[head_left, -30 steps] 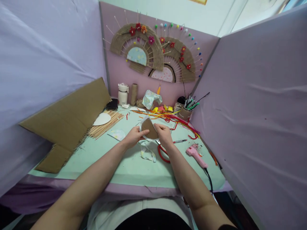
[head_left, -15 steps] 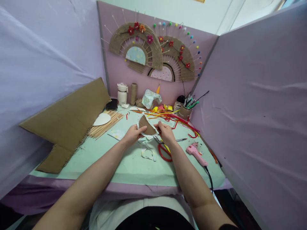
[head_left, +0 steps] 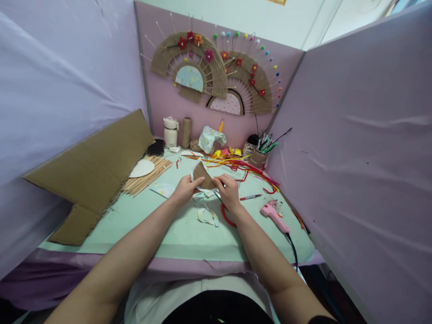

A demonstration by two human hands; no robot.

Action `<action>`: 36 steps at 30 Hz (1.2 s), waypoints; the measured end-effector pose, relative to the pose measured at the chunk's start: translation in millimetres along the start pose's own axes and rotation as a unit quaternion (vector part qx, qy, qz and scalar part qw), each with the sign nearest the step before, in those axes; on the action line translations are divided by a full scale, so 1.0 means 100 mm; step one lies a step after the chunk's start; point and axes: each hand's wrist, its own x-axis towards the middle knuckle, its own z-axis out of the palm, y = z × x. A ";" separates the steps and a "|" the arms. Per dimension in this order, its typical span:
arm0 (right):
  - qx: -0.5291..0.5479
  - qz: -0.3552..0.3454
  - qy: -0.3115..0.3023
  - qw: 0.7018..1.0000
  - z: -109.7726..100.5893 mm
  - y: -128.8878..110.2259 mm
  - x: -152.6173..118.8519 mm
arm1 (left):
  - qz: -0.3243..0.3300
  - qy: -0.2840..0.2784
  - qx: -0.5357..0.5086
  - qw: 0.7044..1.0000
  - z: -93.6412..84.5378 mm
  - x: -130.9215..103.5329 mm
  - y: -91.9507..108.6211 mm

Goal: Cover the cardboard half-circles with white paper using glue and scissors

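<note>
Between my hands, above the table, is a brown cardboard half-circle (head_left: pixel 204 174) with a pale paper edging around its curve. My left hand (head_left: pixel 185 189) grips its left side, the thumb lying on the cardboard face. At the right corner, the fingers of my right hand (head_left: pixel 228 188) pinch the edge where the paper meets the cardboard. Red-handled scissors (head_left: pixel 227 217) lie beneath my right hand, partly hidden by the wrist. Torn patterned paper scraps (head_left: pixel 207 215) rest on the table just below the cardboard piece.
A pink glue gun (head_left: pixel 275 216) with a black cord and a pen (head_left: pixel 250 197) lie to the right. Colourful pipe cleaners (head_left: pixel 243 165) spread behind my hands. Wooden sticks (head_left: pixel 148 174) and a large cardboard sheet (head_left: pixel 97 166) occupy the left. A white jar (head_left: pixel 171 132) stands at the back.
My right hand has shifted slightly left along the cardboard's edge, covering more of its right corner and of the scissors. The left hand keeps its grip.
</note>
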 end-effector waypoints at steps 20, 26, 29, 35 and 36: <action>0.232 0.216 -0.016 0.948 -0.02 0.11 0.10 | -0.045 -0.064 0.056 0.995 -0.02 -0.01 -0.04; 0.194 0.200 -0.014 0.960 0.03 0.09 0.03 | -0.046 -0.090 0.161 0.982 -0.02 -0.02 -0.11; 0.068 0.080 0.006 0.994 0.02 0.00 0.00 | -0.016 -0.088 0.201 0.975 -0.02 -0.03 -0.10; 0.054 0.066 0.017 0.996 0.01 0.01 0.01 | -0.009 -0.093 0.241 0.966 -0.02 -0.03 -0.07; 0.097 0.107 0.015 0.989 0.02 0.04 0.02 | -0.018 -0.100 0.232 0.967 -0.01 -0.04 -0.07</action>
